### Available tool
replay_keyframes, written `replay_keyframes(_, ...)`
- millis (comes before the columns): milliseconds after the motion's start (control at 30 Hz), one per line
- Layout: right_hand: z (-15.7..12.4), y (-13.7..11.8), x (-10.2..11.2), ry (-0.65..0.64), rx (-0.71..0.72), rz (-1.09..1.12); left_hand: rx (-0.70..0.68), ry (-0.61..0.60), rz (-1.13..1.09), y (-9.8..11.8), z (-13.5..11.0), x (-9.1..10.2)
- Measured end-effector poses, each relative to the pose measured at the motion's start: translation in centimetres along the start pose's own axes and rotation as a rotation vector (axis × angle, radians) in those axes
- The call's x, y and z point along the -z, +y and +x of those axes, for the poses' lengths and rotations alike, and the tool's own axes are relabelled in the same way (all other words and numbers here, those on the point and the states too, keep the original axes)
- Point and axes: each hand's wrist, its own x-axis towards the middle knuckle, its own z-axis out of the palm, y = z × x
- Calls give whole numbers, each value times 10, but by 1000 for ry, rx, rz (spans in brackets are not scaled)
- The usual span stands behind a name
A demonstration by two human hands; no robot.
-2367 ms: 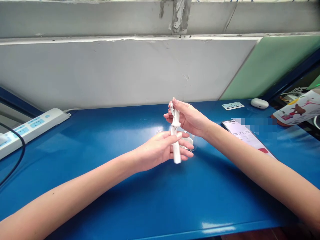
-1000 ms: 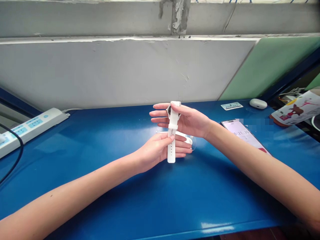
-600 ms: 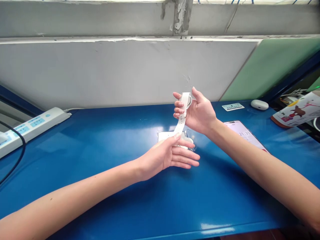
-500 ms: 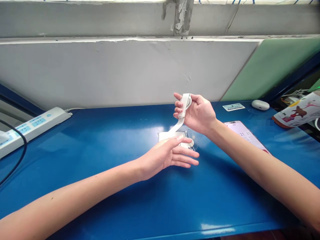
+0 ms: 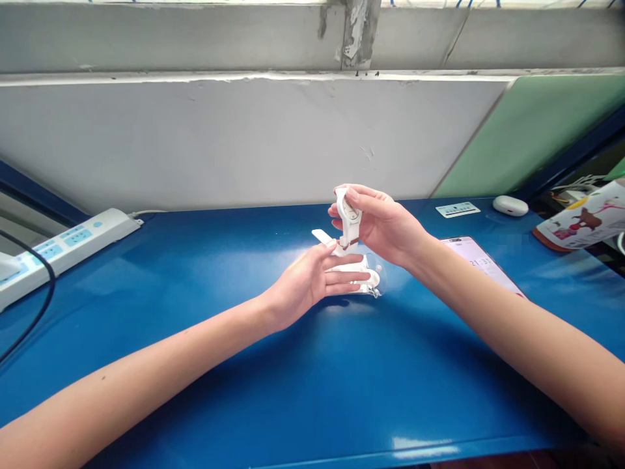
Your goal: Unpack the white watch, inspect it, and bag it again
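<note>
My right hand (image 5: 383, 225) is closed on a white wristwatch (image 5: 348, 215) and holds its round face upright above the blue table (image 5: 195, 339). The watch's strap bends down and away to the left, its free end sticking out past my left thumb. My left hand (image 5: 317, 277) reaches in from the left, thumb and fingers pinching the strap just below the face. Under both hands lies a clear plastic wrapper (image 5: 368, 279) with white parts in it, partly hidden by my left fingers.
A white power strip (image 5: 58, 251) with a black cable lies at the left edge. A phone (image 5: 476, 264) showing a timer lies right of my right wrist. Farther back right sit a white card (image 5: 458, 209), a white earbud case (image 5: 510, 206) and a printed pouch (image 5: 583, 221).
My right hand turned the watch so its face shows and came down a little. The strap, earlier hanging straight, now folds back to the left under my left thumb.
</note>
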Motion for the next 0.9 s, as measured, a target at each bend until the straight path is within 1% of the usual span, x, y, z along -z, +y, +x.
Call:
replay_keyframes(133, 1, 3, 4, -17, 62, -95, -40, 2, 24, 4, 3, 1)
replay_keyframes(333, 4, 13, 5, -28, 92, -207, -76, 19, 174, 4, 3, 3)
replay_keyframes(400, 4, 16, 4, -20, 78, -224, -69, 19, 194, 2, 3, 5)
replay_keyframes(533, 4, 19, 4, -43, 28, -229, -44, 1, 196, 1, 3, 5)
replay_keyframes(767, 5, 20, 6, -26, 31, -261, 8, -31, 162, 2, 3, 3)
replay_keyframes(833, 4, 18, 5, -53, 4, -238, 8, -47, 150, 2, 3, 3)
replay_keyframes(900, 4, 16, 4, -113, -74, -195, 4, -65, 147, 2, 3, 4)
